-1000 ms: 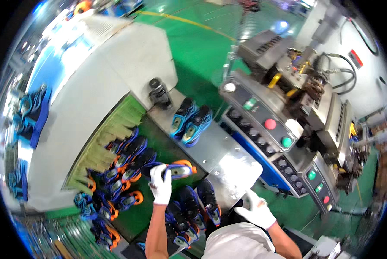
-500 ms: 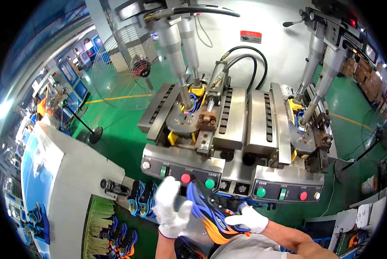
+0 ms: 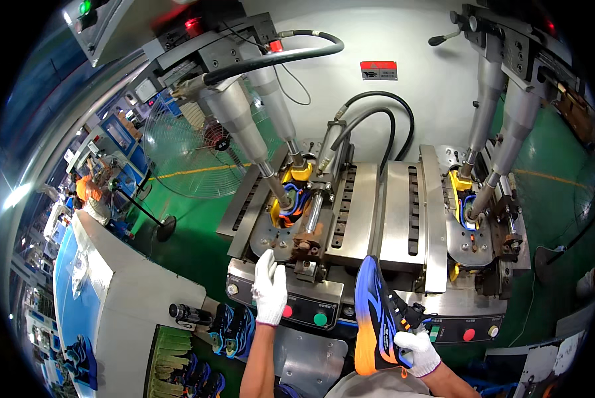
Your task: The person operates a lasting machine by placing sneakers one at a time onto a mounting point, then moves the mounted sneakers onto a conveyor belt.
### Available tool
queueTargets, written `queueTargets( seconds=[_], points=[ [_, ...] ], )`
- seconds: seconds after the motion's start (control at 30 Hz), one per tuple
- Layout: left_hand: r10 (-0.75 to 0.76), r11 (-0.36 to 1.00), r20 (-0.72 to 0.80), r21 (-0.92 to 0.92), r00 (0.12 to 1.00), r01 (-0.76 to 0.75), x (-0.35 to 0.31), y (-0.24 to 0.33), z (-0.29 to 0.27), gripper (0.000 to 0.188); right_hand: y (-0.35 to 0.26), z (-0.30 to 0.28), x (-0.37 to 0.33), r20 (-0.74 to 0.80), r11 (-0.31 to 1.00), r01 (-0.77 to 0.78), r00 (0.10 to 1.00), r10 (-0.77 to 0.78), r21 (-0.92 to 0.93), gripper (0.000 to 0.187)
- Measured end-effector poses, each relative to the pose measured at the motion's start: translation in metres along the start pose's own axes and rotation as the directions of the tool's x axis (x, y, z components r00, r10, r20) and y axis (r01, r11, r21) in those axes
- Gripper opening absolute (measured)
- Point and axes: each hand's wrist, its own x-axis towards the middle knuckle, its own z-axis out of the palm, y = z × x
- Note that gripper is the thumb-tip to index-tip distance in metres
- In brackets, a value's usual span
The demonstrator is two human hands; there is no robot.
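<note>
My right hand [image 3: 418, 351], in a white knit glove, grips a running shoe [image 3: 371, 325] near its heel and collar. The shoe is black and blue with an orange-to-purple sole. It is tilted on its side, toe pointing away from me, in front of the gap between the two control panels. My left hand [image 3: 269, 292], also gloved, is raised with fingers stretched out and nothing in it. It is over the left control panel [image 3: 249, 289], just left of the red button [image 3: 287, 311]; whether it touches the panel I cannot tell.
Two metal press stations stand ahead, the left one with yellow pads [image 3: 302, 173] and slanting cylinders [image 3: 231, 109]. On the right panel is another red button [image 3: 469, 335]. More shoes [image 3: 232, 331] stand at the left beside a black bottle [image 3: 190, 314]. A metal plate [image 3: 308, 358] lies before me.
My left hand has moved away from the shoe toward the left panel. My right hand has swung the shoe rightward, its toe now pointing more directly away. The whole view has shifted slightly.
</note>
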Motion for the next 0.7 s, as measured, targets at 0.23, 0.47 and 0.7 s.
queueTargets(
  seconds=[0.23,0.47,0.7],
  points=[
    [-0.131,0.983,0.069,-0.122,0.989,0.139,0.086,-0.057,0.034,0.067,0.001,0.035,0.03,-0.015,1.0,-0.013,1.0,0.014,0.014,0.041],
    [-0.197,0.967,0.131,0.19,0.972,0.17,0.166,-0.102,0.093,0.081,0.011,-0.003,0.033,-0.151,0.974,-0.056,0.988,0.023,-0.221,0.048],
    [-0.246,0.936,0.026,0.265,0.969,0.23,0.206,-0.175,0.122,0.054,0.003,0.005,0.008,-0.382,0.912,-0.119,0.923,-0.044,-0.392,0.046]
  ],
)
